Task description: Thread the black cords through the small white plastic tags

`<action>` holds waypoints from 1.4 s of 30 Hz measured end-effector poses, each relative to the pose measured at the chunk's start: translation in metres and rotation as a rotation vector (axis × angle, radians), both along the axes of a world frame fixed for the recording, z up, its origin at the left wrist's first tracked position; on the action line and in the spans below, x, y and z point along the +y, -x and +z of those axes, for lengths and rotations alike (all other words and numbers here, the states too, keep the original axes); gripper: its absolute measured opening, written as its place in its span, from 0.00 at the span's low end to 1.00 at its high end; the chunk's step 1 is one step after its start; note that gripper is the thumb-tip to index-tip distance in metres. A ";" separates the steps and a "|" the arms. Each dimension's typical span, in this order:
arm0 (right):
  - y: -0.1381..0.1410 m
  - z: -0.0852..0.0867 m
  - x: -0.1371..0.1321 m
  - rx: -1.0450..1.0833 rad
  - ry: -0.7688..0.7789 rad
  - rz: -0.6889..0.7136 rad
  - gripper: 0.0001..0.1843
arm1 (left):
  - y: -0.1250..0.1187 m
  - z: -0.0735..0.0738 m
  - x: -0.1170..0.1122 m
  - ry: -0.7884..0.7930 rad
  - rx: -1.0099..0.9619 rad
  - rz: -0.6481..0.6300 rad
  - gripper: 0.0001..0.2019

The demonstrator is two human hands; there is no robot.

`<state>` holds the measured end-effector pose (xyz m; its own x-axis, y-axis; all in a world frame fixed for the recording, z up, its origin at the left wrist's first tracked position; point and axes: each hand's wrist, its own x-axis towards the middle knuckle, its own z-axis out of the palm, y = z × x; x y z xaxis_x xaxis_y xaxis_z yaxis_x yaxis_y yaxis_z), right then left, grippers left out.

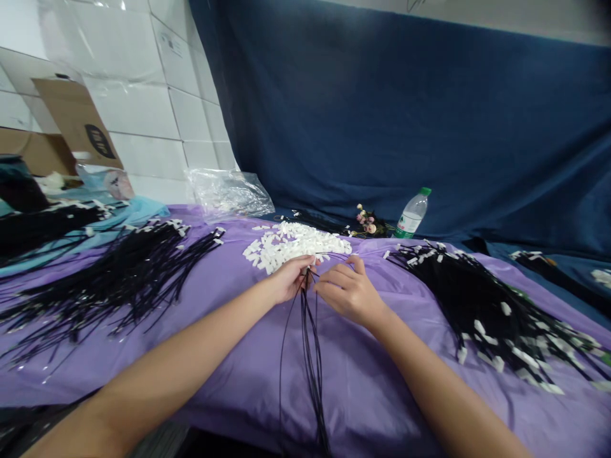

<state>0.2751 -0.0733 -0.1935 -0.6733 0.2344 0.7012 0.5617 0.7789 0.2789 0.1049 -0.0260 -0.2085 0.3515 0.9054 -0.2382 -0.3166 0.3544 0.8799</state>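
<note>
From my remote post, I see a spread bundle of black, white-tipped cords [128, 273] at left on shiny purple sheeting [248, 381]. At centre, the left hand [291, 280] is clamped on the far ends of slender black cords [311, 356], whose long axis runs toward the near side, away from a heap of small white pieces [298, 242] just beyond. The right hand [349, 289] curls close beside those ends; whether it pinches a strand, I cannot tell.

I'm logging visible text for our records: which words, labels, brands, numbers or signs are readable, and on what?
None reads clearly.
Cardboard box: dark oval mark, lettering too blurred.
Bottle: green-and-white label, too small.
White surfaces at left: faint print, too small.
</note>
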 end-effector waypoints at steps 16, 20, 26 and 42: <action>-0.009 -0.007 0.031 1.104 0.922 0.121 0.12 | -0.001 0.006 -0.001 0.037 0.034 -0.038 0.08; -0.017 -0.003 0.038 1.395 0.978 0.200 0.17 | -0.001 0.005 -0.002 0.017 0.079 -0.027 0.07; -0.051 0.019 0.047 1.725 0.909 0.326 0.20 | -0.001 0.002 -0.002 -0.043 0.119 -0.023 0.06; -0.012 -0.001 0.014 0.534 0.674 -0.203 0.06 | -0.003 0.007 -0.008 -0.135 0.129 -0.109 0.07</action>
<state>0.2867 -0.0592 -0.1946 -0.1958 0.7911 0.5795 0.6313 0.5539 -0.5428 0.1080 -0.0339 -0.2018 0.4238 0.8903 -0.1665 -0.1648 0.2565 0.9524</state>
